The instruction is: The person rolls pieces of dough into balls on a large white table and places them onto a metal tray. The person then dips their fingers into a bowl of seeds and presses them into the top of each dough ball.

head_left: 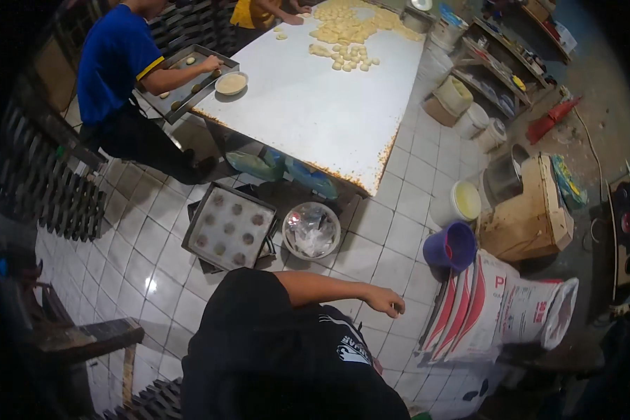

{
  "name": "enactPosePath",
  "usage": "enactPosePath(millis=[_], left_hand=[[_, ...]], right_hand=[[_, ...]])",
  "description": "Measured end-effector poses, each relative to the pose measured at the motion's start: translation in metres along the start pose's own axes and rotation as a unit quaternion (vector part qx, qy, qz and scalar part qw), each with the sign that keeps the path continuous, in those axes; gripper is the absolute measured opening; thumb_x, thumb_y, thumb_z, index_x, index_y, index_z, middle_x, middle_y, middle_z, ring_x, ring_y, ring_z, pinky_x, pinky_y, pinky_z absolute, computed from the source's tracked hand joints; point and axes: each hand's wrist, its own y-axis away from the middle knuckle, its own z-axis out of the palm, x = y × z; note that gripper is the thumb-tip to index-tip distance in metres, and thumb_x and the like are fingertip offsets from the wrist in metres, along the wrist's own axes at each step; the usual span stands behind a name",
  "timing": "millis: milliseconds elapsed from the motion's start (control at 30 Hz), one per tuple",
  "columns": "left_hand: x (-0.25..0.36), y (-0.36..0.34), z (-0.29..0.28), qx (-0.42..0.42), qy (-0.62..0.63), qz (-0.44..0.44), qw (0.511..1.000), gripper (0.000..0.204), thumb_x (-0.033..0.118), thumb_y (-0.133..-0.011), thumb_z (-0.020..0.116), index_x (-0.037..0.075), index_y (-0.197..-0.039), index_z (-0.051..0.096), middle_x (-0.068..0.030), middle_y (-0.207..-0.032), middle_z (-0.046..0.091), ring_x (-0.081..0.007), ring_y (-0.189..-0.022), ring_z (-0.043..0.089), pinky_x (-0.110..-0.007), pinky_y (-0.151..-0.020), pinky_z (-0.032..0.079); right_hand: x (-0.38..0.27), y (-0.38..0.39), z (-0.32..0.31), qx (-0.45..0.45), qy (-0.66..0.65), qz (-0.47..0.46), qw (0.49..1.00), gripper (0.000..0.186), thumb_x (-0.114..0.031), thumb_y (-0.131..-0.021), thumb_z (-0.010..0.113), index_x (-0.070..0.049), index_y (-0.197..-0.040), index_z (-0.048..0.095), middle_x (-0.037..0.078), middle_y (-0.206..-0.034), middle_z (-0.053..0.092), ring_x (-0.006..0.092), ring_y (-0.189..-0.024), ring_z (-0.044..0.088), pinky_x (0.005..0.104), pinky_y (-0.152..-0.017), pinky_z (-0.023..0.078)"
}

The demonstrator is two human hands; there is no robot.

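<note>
My left arm, in a black short sleeve, reaches across in front of my body toward the right. My left hand (385, 301) hangs over the tiled floor with its fingers loosely bent and a little apart; nothing shows in it. My right hand is out of view. Beyond my arm, a metal baking tray (201, 241) with several dark round spots sits low on the floor side. Beside that tray stands a round basin (311, 231) holding crumpled clear plastic. Closest on the right of my hand are a purple bucket (437, 248) and stacked white-and-red sacks (486, 301).
A white worktable (294, 115) with rusty edges bears many pale dough pieces (346, 52) and a bowl (231, 84). A person in blue (115, 63) works over a tray (178, 94); another in yellow stands behind. A cardboard box (521, 210), buckets and shelves line the right.
</note>
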Motion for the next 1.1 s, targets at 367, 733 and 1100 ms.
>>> enactPosePath(millis=[367,733,1100], left_hand=[[0.018,-0.138,-0.073,0.219,-0.002,-0.009,0.976,0.04,0.03,-0.101,0.063,0.002,-0.13,0.062,-0.0124,-0.118,0.069,-0.0225,-0.11,0.064,-0.038,-0.097,0.05],[0.024,-0.181,-0.141,0.36,0.0,-0.037,0.932,0.048,0.035,-0.099,0.063,0.001,-0.132,0.06,-0.015,-0.123,0.068,-0.0266,-0.113,0.064,-0.04,-0.097,0.05],[-0.039,-0.17,-0.379,0.641,-0.183,-0.059,0.743,0.043,0.024,-0.097,0.065,0.004,-0.135,0.058,-0.0169,-0.128,0.065,-0.0319,-0.109,0.066,-0.043,-0.092,0.054]], right_hand=[[0.164,-0.22,-0.151,-0.04,0.073,-0.062,0.995,0.03,-0.027,-0.101,0.057,-0.003,-0.088,0.068,0.009,-0.07,0.066,0.0257,-0.067,0.065,0.0377,-0.064,0.052],[0.064,-0.414,-0.297,-0.165,-0.183,0.156,0.956,0.021,-0.022,-0.1,0.062,-0.004,-0.11,0.068,0.006,-0.088,0.069,0.016,-0.073,0.066,0.0302,-0.06,0.054],[-0.141,-0.647,-0.316,-0.26,0.083,-0.156,0.949,0.035,-0.029,-0.099,0.06,0.002,-0.11,0.073,0.017,-0.093,0.076,0.0262,-0.088,0.073,0.0374,-0.081,0.055]])
